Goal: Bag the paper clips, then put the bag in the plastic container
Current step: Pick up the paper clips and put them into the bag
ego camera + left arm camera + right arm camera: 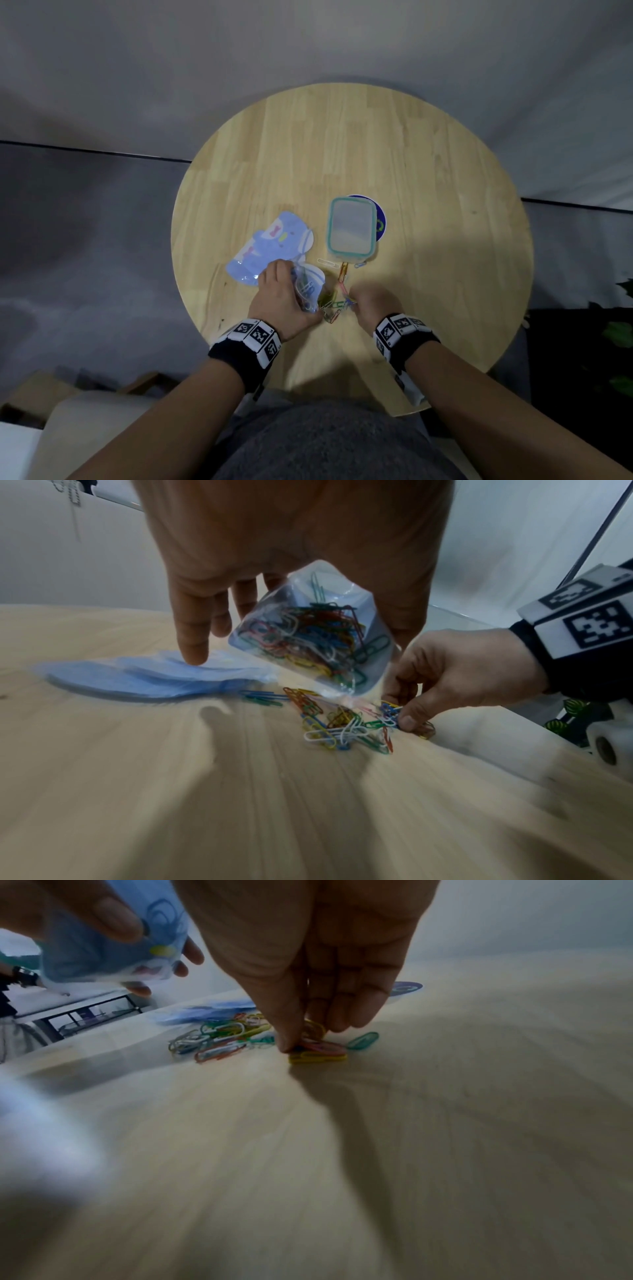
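We see the left hand (284, 298) gripping the bag (308, 637) (part-filled) above the loose paper clips (342, 723); right hand (373, 303) fingers (291, 1039) pinch clips near the worktop (428, 171) front edge. Plastic container (351, 228) stands just beyond, far half bare.

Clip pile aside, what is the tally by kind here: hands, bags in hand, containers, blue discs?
Hands: 2, left hand, right hand
Bag in hand: 1
Plastic container: 1
Blue disc: 1
Total: 5

The clips (346, 723) are red, blue, green, yellow and white. The bag (308, 634) is clear; the pouches (270, 246) are pale blue with cartoon prints.
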